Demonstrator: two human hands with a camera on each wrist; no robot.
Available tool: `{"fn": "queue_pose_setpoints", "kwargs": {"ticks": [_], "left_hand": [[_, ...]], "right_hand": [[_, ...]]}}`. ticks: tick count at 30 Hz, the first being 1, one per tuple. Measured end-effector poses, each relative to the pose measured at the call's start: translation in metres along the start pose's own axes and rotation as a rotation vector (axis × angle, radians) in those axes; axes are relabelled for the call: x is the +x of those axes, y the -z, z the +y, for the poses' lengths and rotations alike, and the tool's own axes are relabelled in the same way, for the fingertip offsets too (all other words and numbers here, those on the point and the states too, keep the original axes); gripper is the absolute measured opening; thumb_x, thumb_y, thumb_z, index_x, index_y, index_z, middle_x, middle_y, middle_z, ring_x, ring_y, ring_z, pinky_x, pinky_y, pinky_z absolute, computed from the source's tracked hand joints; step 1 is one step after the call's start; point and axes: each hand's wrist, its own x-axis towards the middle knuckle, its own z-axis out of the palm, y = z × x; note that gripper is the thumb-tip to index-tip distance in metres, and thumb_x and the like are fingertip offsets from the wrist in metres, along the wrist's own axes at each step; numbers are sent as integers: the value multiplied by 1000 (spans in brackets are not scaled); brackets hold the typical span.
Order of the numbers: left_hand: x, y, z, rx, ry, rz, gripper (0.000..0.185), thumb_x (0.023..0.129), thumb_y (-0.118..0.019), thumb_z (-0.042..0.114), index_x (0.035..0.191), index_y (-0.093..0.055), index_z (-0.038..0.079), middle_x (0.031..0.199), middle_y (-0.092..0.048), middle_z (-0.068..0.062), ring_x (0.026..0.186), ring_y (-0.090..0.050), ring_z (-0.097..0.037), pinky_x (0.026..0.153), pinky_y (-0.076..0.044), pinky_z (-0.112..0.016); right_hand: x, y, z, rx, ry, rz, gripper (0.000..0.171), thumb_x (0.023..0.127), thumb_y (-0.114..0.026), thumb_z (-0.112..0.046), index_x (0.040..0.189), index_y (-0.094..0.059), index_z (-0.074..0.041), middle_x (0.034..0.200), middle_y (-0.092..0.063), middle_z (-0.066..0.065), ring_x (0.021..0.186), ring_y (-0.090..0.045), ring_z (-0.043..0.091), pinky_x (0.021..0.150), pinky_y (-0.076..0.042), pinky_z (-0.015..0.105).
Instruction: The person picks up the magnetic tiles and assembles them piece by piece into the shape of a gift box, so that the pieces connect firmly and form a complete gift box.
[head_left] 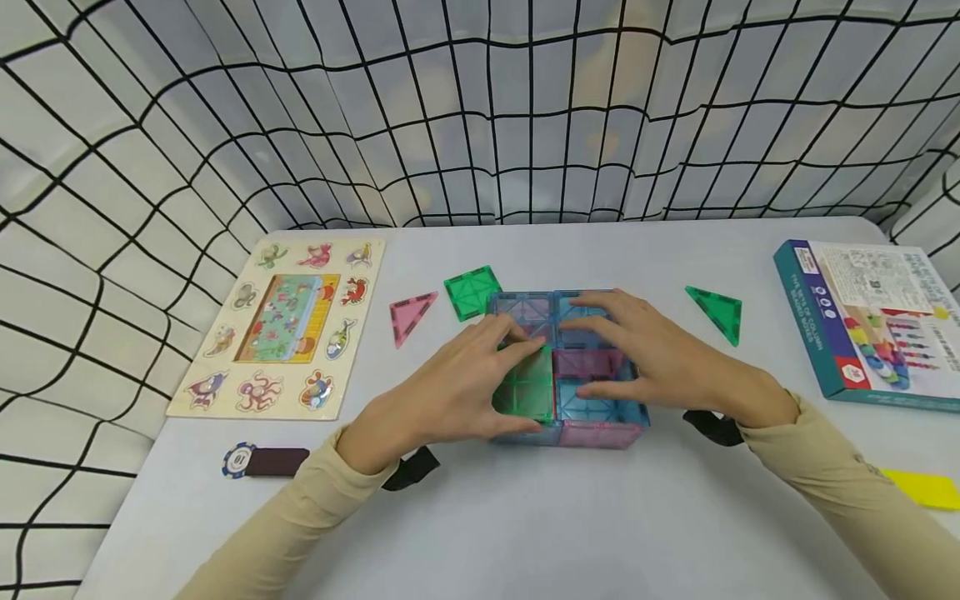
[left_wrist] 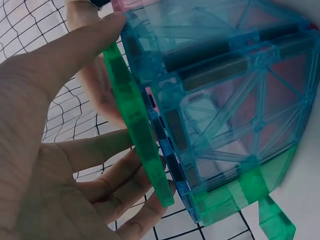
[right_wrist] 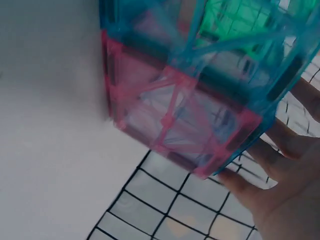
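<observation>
A box-shaped build of see-through magnetic tiles, blue and pink, stands mid-table. My left hand pinches a green square magnetic tile between thumb and fingers, over the build's near left part. In the left wrist view this green tile appears edge-on, close to the blue tiles. Over the build's right part is my right hand, its fingers spread and fairly straight. The right wrist view has the fingers along the blue edge beside a pink tile; firm contact is hard to tell.
Behind the build lie a green square tile and a pink triangle tile. A green triangle tile lies to the right. A picture puzzle board is at left, a boxed toy at right. Black netting surrounds the table.
</observation>
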Motion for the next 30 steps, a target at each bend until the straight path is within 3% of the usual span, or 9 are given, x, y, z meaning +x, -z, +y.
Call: {"fn": "queue_pose_setpoints", "kwargs": {"ticks": [5, 10, 17, 21, 23, 25, 28, 30], "left_hand": [[1, 0, -1, 12, -5, -26, 88, 80, -89, 52, 142, -62, -4, 125, -56, -10, 107, -53, -22, 92, -50, -35], [-1, -3, -4, -17, -11, -23, 86, 82, -88, 52, 142, -61, -3, 129, -55, -10, 112, -54, -22, 98, -49, -36], [-8, -5, -12, -146, 21, 42, 89, 79, -90, 51, 146, -58, 1, 140, -49, -10, 126, -50, -23, 104, -50, -38], [-13, -1, -20, -283, 148, 69, 74, 94, -78, 46, 150, -53, 4, 146, -45, -8, 135, -45, -23, 110, -47, -44], [-14, 0, -25, -355, 222, 77, 66, 102, -69, 43, 153, -50, 5, 148, -43, -7, 139, -42, -22, 114, -44, -46], [-15, -1, -30, -415, 278, 68, 65, 105, -63, 42, 156, -45, 6, 152, -40, -6, 141, -41, -24, 116, -42, -48], [-17, -4, -36, -502, 343, 14, 79, 102, -66, 46, 164, -31, 12, 161, -31, -5, 144, -41, -29, 115, -43, -51], [-19, -7, -37, -548, 380, -21, 94, 97, -72, 51, 167, -21, 16, 167, -21, -4, 147, -41, -34, 115, -43, -53]], "right_hand": [[-4, -2, -12, -55, 7, -50, 89, 86, -79, -62, 154, -51, -12, 165, -34, 18, 154, -28, 40, 124, -12, 67], [-7, -4, -14, -80, -6, -66, 95, 85, -77, -66, 157, -47, -13, 166, -30, 18, 155, -25, 41, 125, -10, 67], [-10, -5, -13, -69, -3, -52, 91, 87, -78, -61, 157, -47, -11, 166, -31, 19, 155, -26, 41, 126, -9, 65], [-13, -7, -18, -66, 17, 55, 67, 94, -79, -43, 147, -57, -9, 157, -43, 16, 146, -38, 38, 122, -25, 65], [-13, -7, -25, -62, 30, 135, 49, 94, -80, -29, 136, -65, -8, 143, -55, 11, 132, -52, 32, 112, -43, 57], [-14, -8, -35, -43, 15, 180, 37, 94, -80, -19, 127, -69, -7, 128, -62, 7, 116, -60, 25, 98, -55, 49], [-14, -11, -49, 87, -77, 131, 32, 98, -75, -15, 127, -69, -5, 120, -68, 2, 106, -66, 19, 87, -60, 40], [-12, -14, -56, 191, -163, 73, 37, 101, -71, -18, 135, -64, -3, 122, -71, 3, 107, -69, 19, 89, -60, 42]]}}
